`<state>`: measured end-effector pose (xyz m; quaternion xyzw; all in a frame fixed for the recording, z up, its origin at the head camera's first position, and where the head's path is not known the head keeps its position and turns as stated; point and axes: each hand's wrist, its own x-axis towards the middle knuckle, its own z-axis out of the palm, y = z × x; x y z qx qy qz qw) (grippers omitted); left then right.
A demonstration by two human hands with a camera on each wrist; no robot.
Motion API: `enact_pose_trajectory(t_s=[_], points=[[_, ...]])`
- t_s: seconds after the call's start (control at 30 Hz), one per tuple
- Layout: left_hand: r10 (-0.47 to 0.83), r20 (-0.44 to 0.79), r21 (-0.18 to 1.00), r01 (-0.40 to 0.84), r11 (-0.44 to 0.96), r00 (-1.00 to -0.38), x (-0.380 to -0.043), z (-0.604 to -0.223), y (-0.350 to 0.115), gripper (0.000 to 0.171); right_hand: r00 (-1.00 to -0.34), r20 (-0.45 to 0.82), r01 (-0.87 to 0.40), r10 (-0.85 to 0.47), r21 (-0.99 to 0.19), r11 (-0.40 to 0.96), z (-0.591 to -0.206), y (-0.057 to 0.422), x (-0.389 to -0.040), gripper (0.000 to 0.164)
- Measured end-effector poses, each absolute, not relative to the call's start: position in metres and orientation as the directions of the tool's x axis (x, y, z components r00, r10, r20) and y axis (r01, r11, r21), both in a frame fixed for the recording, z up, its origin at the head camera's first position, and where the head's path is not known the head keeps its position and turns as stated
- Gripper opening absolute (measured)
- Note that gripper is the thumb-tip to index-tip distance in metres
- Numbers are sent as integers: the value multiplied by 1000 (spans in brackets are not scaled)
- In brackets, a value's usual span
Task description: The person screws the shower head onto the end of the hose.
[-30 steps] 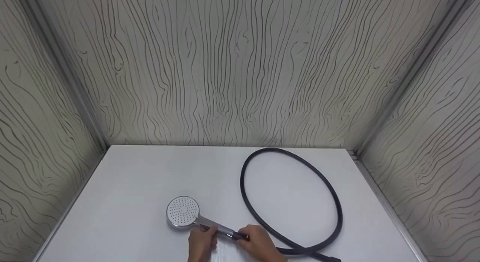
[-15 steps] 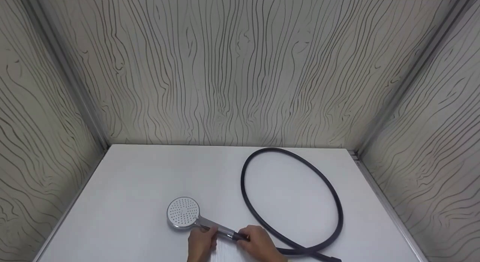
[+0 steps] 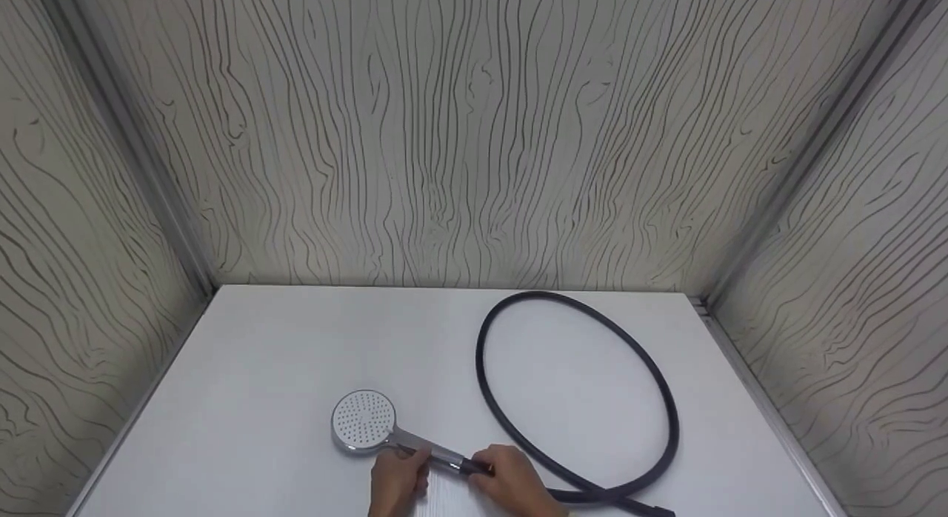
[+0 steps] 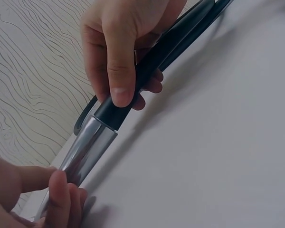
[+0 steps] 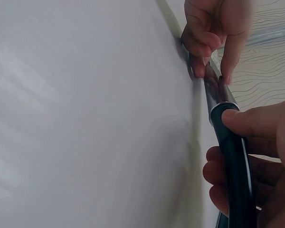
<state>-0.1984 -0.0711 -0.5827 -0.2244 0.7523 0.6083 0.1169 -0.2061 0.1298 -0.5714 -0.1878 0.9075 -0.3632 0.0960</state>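
Note:
A round shower head [image 3: 364, 420] with a white nozzle face and a chrome handle lies face up near the front of the table. My left hand [image 3: 398, 478] pinches the chrome handle [image 4: 88, 149] between thumb and fingers. Just to its right, my right hand [image 3: 511, 478] grips the end of a black shower hose [image 5: 235, 166], thumb on top and fingers curled beneath. The hose's end meets the handle's end, with only a thin seam showing; whether it is screwed on I cannot tell. In the left wrist view both hands appear along one straight line of handle and hose.
The rest of the black hose [image 3: 670, 406] makes one big loop on the right of the white table [image 3: 259, 354] and crosses itself near the front, its free end [image 3: 655, 511] at the lower edge. Wood-grain panels [image 3: 444, 132] enclose the table behind and at both sides.
The shower head has shifted very slightly to the right and toward me. Both hands keep their holds on the handle and the hose.

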Motion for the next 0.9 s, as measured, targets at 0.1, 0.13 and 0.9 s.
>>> enact_pose_trajectory(t_s=[0.1,0.13,0.9], points=[[-200,-440,866,-472,166,-876,-198,-583,-71,24,-911,-38,-268,-410,-700,662,-572,130,-206,13],[-199,-437,867,-469,168,-877,-198,-582,-71,23,-912,-37,-268,-410,-701,661,-572,130,-206,13],[-172,-465,753,-490,439,-868,-199,-561,-74,30,-907,-106,-254,-408,-635,729,-563,139,-210,25]])
